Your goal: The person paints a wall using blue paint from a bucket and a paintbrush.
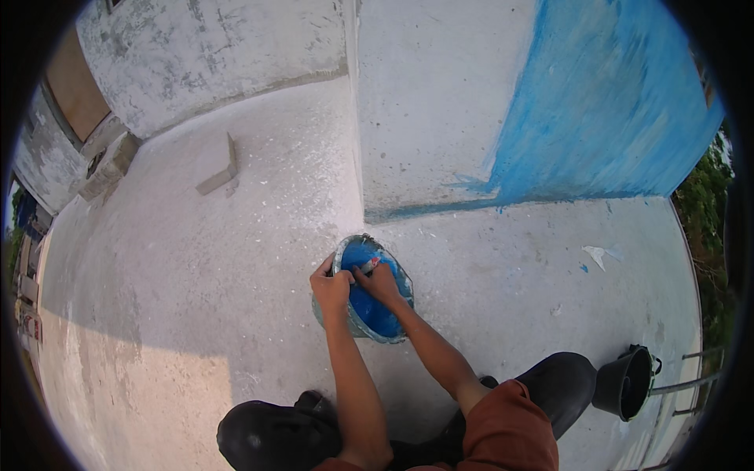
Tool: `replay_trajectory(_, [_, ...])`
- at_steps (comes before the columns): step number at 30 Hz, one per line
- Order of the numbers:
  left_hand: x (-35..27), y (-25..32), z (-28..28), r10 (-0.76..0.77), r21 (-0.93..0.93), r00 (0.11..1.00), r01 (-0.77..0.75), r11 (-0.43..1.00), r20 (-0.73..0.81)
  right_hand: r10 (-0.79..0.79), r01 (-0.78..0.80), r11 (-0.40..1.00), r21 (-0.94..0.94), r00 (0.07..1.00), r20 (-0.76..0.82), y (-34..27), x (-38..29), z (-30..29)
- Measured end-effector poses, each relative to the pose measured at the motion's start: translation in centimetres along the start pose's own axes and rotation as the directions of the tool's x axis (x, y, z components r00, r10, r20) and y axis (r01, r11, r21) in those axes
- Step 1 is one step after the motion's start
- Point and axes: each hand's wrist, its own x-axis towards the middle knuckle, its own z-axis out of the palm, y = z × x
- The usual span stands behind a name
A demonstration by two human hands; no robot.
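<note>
A round bucket [380, 340] with a paint-smeared rim stands tilted before me on the concrete floor, blue paint [372, 309] inside it. My left hand [332, 285] grips the bucket's left rim, fingers outside and thumb over the edge. Over the bucket's opening, my right hand [380, 282] is closed around a small tool [370, 265] with a pale part and a red part, perhaps a paintbrush; its far end is hidden. The thumbs of both hands are near each other at the rim.
A wall corner rises just beyond the bucket; the right wall [436, 118] is partly covered in blue paint [595, 106]. A loose block [217, 168] lies on the floor at left. A black bucket [625, 384] stands beside my right knee, near metal bars [686, 385]. White scraps [596, 255] lie at right.
</note>
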Motion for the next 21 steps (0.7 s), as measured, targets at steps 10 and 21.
replay_trajectory(10, [-0.2, 0.8, -0.2, -0.032, -0.071, 0.999, 0.031, 0.997, -0.008, -0.025, -0.170, 0.647, 0.743, 0.970, 0.244, -0.9, -0.1, -0.2])
replay_trajectory(21, [0.3, 0.3, -0.2, -0.011, -0.097, 1.000, 0.008, 0.995, -0.028, -0.090, -0.312, 0.484, 0.817, 0.911, 0.402, -1.3, -0.5, -1.2])
